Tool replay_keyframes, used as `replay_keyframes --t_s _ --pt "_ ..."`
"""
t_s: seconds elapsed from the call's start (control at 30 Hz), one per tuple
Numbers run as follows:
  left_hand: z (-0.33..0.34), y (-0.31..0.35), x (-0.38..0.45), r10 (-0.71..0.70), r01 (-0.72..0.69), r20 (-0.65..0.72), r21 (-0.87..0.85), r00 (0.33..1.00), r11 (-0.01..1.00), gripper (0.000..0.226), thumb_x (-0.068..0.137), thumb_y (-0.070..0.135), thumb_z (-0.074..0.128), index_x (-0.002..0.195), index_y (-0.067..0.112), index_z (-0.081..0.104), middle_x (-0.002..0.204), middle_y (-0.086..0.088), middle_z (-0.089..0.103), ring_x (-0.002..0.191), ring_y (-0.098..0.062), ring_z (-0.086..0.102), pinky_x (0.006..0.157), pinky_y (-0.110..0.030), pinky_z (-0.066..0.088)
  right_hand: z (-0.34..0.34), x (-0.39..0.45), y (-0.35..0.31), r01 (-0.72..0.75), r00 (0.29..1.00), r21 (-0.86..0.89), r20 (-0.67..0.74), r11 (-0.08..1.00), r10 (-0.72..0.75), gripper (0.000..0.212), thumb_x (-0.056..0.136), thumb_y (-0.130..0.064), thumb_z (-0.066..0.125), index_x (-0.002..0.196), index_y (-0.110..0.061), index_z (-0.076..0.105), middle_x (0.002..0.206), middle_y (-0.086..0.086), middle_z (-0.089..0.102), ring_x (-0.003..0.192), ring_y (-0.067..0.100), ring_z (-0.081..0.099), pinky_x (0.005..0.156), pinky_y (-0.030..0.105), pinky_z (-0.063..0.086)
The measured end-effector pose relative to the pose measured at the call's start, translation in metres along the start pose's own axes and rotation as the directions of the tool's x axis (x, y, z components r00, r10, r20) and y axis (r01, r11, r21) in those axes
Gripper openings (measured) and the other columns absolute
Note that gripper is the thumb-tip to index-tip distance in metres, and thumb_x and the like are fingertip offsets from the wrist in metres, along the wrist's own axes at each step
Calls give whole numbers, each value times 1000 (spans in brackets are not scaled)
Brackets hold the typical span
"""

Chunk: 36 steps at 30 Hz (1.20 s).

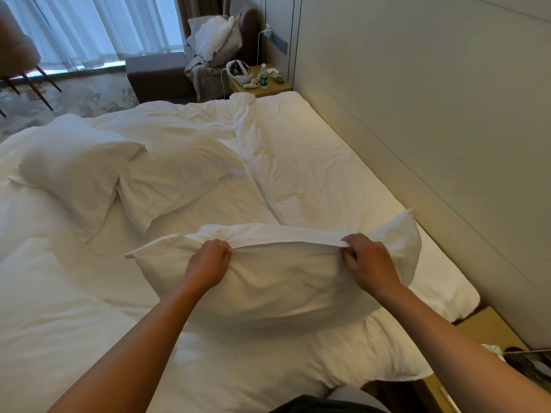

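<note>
A white pillow [283, 281] in its case stands on edge on the bed [313, 174], just in front of me. My left hand [208, 263] grips the upper hem of the pillowcase with curled fingers. My right hand [366, 260] pinches the same hem further right, and the fabric is stretched taut between the two hands. The pillow's far right corner [408, 228] sticks up toward the wall.
Two more white pillows [68, 165] [176, 180] lie on the rumpled duvet [74, 308] at left. A nightstand [259, 84] with a bottle and headset stands beyond the bed. An armchair [214, 43] holds linens. The wall panel [417, 99] runs along the right.
</note>
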<state>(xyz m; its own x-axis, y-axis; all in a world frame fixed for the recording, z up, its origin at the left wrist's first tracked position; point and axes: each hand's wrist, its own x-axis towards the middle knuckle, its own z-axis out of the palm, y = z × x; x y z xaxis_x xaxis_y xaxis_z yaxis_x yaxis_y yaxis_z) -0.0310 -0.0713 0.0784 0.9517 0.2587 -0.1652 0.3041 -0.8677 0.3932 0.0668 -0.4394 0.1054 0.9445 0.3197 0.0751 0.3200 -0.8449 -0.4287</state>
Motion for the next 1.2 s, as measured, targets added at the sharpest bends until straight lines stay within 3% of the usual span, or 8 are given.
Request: replay_keyframes --t_s 0.17,0.4,0.57,0.73,0.97,1.03,1.13,1.2 --pt "13 -8 -13 -20 17 -44 -63 999 998 29 105 26 42 85 20 63 83 5 59 90 -21 57 62 -35 45 17 -17 -4 -21 999 -54 -32 998 19 11 95 -12 65 105 -15 71 102 5 73 83 39 65 86 44 47" --pt "16 -7 -40 -32 14 -157 -118 987 993 26 105 30 45 94 22 67 83 1 65 78 -22 59 62 -35 45 16 -39 -4 5 993 49 -120 999 1 20 92 -2 67 103 -16 77 99 1 76 85 30 69 84 46 52" --pt "-6 20 -58 3 -26 -221 -103 975 994 26 106 27 44 89 19 62 82 2 67 76 -23 61 62 -40 50 -9 -40 -2 -23 983 165 -179 986 52 17 98 -15 65 105 -18 80 99 -1 79 88 25 72 75 29 46" --pt "-28 54 -75 -32 -9 -296 -137 955 990 23 105 29 45 94 26 65 83 7 63 76 -18 58 62 -34 43 -42 -37 6 48 982 233 -189 971 -4 20 101 -16 61 110 -16 79 104 1 79 92 25 72 81 39 56" --pt "-57 140 -85 -45 -20 -431 -147 901 989 23 104 28 47 96 23 68 92 -1 73 84 -25 65 72 -43 55 -105 -20 45 140 963 326 -264 935 -53 23 104 -22 59 115 -12 78 107 6 78 95 26 71 85 42 59" --pt "-63 171 -83 -29 -40 -480 -133 877 990 23 104 28 48 96 23 69 92 -3 73 83 -27 65 72 -43 55 -125 -14 63 172 949 349 -309 921 -61 24 104 -23 60 116 -12 77 109 6 78 96 25 71 85 37 59" --pt "-63 211 -77 -11 -63 -526 -123 851 990 24 105 29 48 96 21 69 90 -4 73 82 -27 65 70 -44 56 -154 -7 92 222 924 353 -374 909 -81 27 104 -27 59 114 -13 79 106 4 79 90 18 69 76 15 47" --pt "-54 236 -72 -15 -59 -534 -121 845 991 25 105 29 47 96 21 70 91 -5 73 82 -27 65 69 -43 55 -166 -4 115 240 912 341 -399 909 -91 28 103 -30 59 112 -14 79 104 3 79 87 18 69 74 13 44"
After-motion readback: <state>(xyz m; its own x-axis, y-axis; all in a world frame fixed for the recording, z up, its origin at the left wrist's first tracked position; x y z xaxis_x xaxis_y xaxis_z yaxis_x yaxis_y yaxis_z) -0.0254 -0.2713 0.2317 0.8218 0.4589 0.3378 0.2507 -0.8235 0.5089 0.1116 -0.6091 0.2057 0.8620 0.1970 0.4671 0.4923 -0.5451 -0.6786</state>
